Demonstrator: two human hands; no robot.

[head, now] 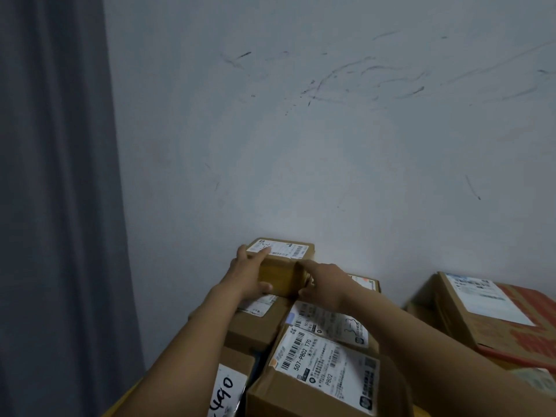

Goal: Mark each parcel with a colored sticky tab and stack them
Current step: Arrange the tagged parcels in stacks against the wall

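A small brown cardboard parcel (282, 267) with a white shipping label sits on top of a pile of parcels against the wall. My left hand (248, 273) grips its left side, fingers over the label and thumb on the front face. My right hand (323, 281) holds its right front corner. Below lie more labelled parcels: one (325, 374) marked 507-P802 near me, another (331, 323) behind it with a small blue tab at its label's left end. An orange tab (273, 362) shows on the near parcel's label corner.
A larger box (493, 314) with red print and a white label stands at the right. A parcel (228, 389) with handwritten numbers lies at the lower left. A grey curtain (57, 191) hangs at the left; the scuffed white wall (331, 145) is directly behind the pile.
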